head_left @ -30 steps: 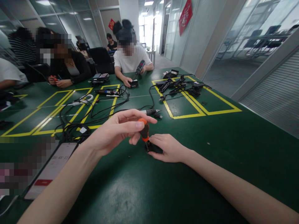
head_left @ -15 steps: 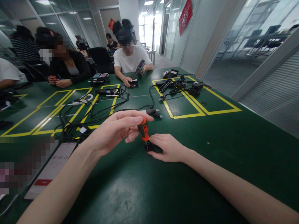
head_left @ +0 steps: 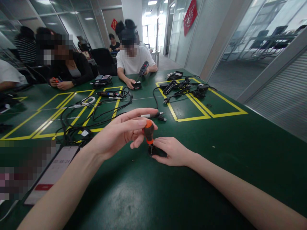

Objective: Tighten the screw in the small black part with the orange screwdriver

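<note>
Left of the black device, the left hand pinches the orange-and-dark screwdriver between thumb and fingers; a tiny loose bit, perhaps a screw, lies beside the device on the green table. The screwdriver stands over the device's left end, so turning looks under way, though how much is done or left cannot be told. At the device's right end, the right hand grips it with curled fingers.
</note>
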Demonstrator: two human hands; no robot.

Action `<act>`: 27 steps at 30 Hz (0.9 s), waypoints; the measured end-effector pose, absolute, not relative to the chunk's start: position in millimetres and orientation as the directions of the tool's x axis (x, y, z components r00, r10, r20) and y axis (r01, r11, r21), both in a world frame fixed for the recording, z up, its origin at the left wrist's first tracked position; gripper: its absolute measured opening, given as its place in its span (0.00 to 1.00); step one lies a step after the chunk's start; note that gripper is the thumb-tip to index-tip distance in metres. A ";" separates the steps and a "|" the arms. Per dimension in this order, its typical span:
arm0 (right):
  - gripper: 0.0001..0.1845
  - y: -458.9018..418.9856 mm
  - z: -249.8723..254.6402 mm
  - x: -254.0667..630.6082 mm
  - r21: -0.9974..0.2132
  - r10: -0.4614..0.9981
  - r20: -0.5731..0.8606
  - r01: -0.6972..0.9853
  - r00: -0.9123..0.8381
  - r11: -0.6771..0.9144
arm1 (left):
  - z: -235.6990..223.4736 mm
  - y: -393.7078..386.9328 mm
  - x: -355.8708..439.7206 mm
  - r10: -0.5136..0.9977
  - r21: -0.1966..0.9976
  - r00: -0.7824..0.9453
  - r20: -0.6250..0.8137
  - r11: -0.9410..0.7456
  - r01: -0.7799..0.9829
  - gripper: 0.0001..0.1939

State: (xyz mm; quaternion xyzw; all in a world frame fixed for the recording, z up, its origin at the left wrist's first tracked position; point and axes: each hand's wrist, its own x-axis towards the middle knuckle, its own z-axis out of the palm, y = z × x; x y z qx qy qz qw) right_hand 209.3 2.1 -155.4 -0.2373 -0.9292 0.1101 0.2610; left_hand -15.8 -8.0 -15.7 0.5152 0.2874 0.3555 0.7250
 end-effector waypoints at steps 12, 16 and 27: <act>0.11 2.7 -156.7 209.8 -0.328 0.496 0.431 0.382 -0.754 0.864 | -11.6 -9.5 -13.6 0.811 0.958 0.585 -0.025 0.187 -0.219 0.12; 0.11 2.6 -156.2 209.8 -0.331 0.494 0.436 0.376 -0.752 0.865 | -14.1 -8.4 -14.2 0.795 0.958 0.607 -0.026 0.194 -0.212 0.11; 0.14 2.3 -158.3 210.2 -0.325 0.499 0.437 0.386 -0.749 0.864 | -12.4 -9.9 -15.2 0.853 0.975 0.519 -0.059 0.160 -0.153 0.11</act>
